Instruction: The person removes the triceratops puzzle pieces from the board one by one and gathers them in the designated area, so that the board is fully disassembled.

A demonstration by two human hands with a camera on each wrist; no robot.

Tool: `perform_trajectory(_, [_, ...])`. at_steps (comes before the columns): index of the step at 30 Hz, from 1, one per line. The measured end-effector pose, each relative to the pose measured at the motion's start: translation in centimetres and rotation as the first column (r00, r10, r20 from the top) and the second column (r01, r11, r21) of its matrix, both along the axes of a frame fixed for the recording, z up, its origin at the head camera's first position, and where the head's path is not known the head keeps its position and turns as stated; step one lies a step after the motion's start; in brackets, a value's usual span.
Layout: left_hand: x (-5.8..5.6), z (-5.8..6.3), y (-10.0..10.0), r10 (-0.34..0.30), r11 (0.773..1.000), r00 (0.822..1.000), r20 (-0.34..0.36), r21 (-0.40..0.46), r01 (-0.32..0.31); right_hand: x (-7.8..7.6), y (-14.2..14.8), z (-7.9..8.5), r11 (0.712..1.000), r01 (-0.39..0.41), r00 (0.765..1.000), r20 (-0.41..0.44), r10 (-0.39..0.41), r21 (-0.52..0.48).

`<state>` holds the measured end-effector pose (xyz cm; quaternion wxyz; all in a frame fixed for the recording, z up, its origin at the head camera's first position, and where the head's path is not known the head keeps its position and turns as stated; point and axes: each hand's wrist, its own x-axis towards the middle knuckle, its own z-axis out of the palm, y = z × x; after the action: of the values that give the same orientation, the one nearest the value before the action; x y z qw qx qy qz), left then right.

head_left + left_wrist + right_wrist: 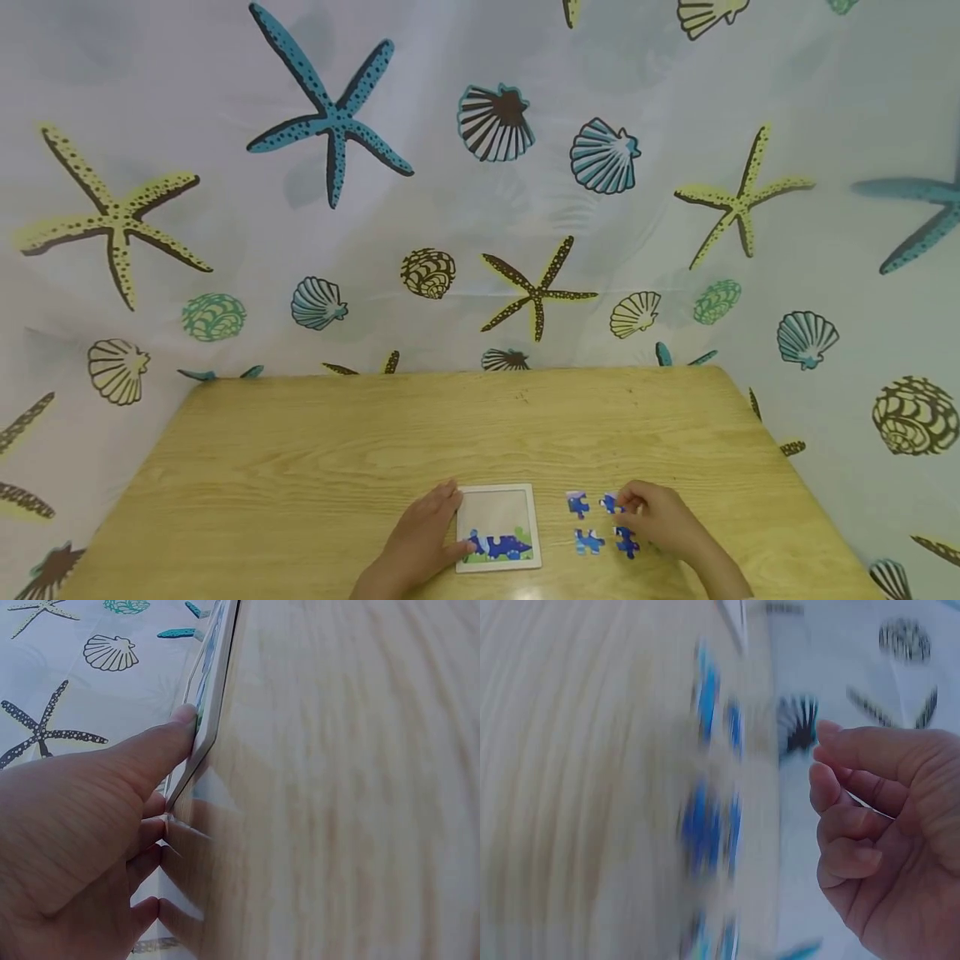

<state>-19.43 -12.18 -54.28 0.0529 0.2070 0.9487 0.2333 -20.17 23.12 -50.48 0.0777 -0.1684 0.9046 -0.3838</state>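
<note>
From the head view, the left hand (420,533) grasps the tray (536,533) along its left side, and just right of its thumb the fitted pieces (507,547) run along the tray's bottom. The right hand (662,518) is well right of that grip, its fingertips overlapping the nearest of four loose pieces (589,542). From the left wrist, the thumb lies over the tray's rim, fingertips down beside it on the table (337,825). From the right wrist, the fingers are curled in, clenched on nothing visible; blurred pieces lie beyond the fingertips.
</note>
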Motion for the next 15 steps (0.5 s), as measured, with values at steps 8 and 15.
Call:
perform_trajectory(8, [0.0, -0.7, -0.3, 0.002, 1.0, 1.0, -0.007, -0.005, -0.002, -1.0, -11.1, -0.7, 0.963, -0.261, 0.963, 0.057, 0.265, -0.075])
perform_trajectory(15, [0.1, -0.6, -0.6, -0.019, 1.0, 0.998, -0.057, 0.019, 0.02, -1.2, -15.7, -2.6, 0.944, -0.326, 0.942, 0.068, 0.33, -0.057])
